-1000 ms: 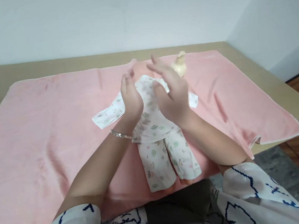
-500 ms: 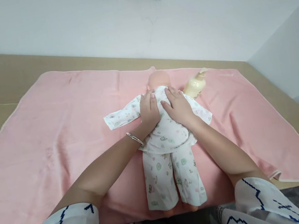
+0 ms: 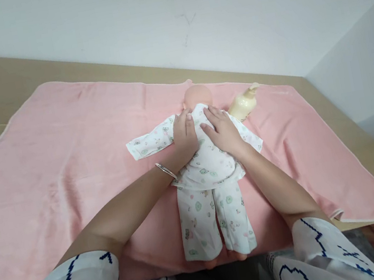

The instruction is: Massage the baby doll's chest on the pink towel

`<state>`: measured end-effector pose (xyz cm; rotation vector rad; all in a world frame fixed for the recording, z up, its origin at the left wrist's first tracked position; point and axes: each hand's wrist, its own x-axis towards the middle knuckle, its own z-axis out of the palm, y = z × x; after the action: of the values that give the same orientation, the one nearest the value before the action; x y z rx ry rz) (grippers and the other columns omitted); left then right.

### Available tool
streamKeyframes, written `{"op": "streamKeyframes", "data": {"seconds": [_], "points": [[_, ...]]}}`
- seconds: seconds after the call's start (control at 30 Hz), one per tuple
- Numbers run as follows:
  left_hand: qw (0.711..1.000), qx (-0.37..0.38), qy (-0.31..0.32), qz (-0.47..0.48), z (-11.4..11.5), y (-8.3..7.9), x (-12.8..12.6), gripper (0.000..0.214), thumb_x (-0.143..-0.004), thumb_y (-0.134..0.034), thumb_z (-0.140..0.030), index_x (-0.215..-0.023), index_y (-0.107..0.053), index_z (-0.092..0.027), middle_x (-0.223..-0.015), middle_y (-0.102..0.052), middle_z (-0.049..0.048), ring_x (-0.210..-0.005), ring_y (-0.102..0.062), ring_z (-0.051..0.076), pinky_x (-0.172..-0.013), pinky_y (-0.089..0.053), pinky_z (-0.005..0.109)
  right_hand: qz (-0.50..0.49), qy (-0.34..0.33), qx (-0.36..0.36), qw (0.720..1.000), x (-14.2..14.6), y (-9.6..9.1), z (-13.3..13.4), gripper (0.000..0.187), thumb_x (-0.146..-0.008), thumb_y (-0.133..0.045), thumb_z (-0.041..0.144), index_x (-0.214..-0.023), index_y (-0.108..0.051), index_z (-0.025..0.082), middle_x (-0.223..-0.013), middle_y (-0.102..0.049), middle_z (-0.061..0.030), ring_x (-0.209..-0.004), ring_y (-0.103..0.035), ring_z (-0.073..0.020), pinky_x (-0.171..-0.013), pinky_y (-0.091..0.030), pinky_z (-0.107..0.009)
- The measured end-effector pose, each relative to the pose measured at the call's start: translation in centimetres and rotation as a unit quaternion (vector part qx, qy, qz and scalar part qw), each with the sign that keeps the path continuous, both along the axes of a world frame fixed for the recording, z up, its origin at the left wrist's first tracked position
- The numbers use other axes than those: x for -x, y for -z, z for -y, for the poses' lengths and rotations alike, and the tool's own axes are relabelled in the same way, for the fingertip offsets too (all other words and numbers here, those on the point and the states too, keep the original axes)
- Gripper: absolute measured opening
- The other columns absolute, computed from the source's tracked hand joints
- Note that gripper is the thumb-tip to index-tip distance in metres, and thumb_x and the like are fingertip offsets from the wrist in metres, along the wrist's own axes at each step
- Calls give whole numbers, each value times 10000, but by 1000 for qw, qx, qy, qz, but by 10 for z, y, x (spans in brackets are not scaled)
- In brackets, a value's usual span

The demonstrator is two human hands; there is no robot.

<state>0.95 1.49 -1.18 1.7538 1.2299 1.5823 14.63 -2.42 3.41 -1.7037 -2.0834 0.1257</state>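
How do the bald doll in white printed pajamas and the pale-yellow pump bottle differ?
The doll is much larger than the bottle. The left hand and right hand rest on the doll; neither touches the bottle. The doll wears white printed pajamas; the bottle is pale yellow. Both are on the wide pink cloth.

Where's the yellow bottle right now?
In the head view, the bottle is on the pink cloth, right of the doll's head and just beyond the right hand.
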Motion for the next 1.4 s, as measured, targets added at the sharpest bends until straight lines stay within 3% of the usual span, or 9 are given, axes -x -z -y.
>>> {"op": "streamKeyframes", "data": {"seconds": [0.1,0.2,0.33,0.47,0.6,0.87,1.1,1.27,1.4], "points": [[1000,-1,7,2,0,0,0,590,-1062,-184,-558,-1204,-628,-197,-1270,-698,109,-1249,-619,232,-1148,-451,459,20,74,-31,997,22,4,25,613,-1014,-388,372,-1526,-401,35,-1611,-372,-239,-1545,-274,-386,-1235,-263,-636],[1000,0,8,24,-3,2,2,631,-1053,-180,-602,-1226,-617,-181,-1289,-689,110,-1255,-613,223,-1143,-460,434,75,-25,-23,997,38,4,42,547,-975,-410,235,-1497,-462,78,-1630,-360,-192,-1564,-237,-354,-1271,-151,-642],[1000,12,3,20,-4,3,3,604,-1059,-215,-581,-1249,-599,-154,-1283,-688,109,-1233,-619,222,-1106,-475,412,52,-104,5,993,16,1,19,507,-1009,-374,280,-1499,-480,209,-1633,-391,-68,-1574,-228,-294,-1282,-92,-636],[1000,7,-2,-19,0,0,3,389,-1002,-400,-355,-1282,-592,-165,-1317,-676,117,-1255,-611,238,-1106,-479,401,-20,3,-1,1000,-14,5,-8,585,-1031,-357,444,-1538,-411,157,-1644,-355,-137,-1552,-286,-314,-1266,-192,-608],[993,-57,0,-105,0,-3,4,422,-901,-474,-272,-1279,-621,-157,-1321,-675,120,-1289,-581,249,-1163,-425,417,16,74,-9,997,-2,6,5,627,-1040,-313,408,-1521,-395,15,-1596,-392,-253,-1527,-328,-356,-1260,-224,-589],[971,32,21,-235,-6,-12,2,463,-970,-396,-296,-1375,-584,-177,-1503,-549,146,-1462,-430,323,-1248,-217,607,25,7,14,1000,11,-1,18,543,-1023,-315,288,-1521,-448,114,-1637,-366,-150,-1557,-260,-350,-1266,-237,-591],[948,-22,16,-317,22,-19,-3,437,-985,-381,-256,-1333,-633,-173,-1520,-528,161,-1471,-408,363,-1213,-289,599,1,45,23,999,-8,0,0,595,-1043,-294,381,-1546,-384,75,-1625,-362,-210,-1547,-293,-338,-1261,-218,-599],[948,32,15,-317,2,-22,6,491,-970,-445,-322,-1428,-543,-175,-1529,-521,158,-1463,-415,376,-1212,-277,634,72,45,-19,996,17,0,27,559,-1018,-319,272,-1478,-459,-13,-1552,-452,-269,-1500,-382,-363,-1256,-266,-569],[945,25,8,-325,1,-21,7,509,-980,-423,-337,-1430,-530,-123,-1533,-501,201,-1471,-396,403,-1204,-273,654,61,10,-24,998,9,0,21,540,-1026,-319,306,-1464,-508,54,-1550,-487,-198,-1493,-405,-329,-1262,-284,-545]]}}
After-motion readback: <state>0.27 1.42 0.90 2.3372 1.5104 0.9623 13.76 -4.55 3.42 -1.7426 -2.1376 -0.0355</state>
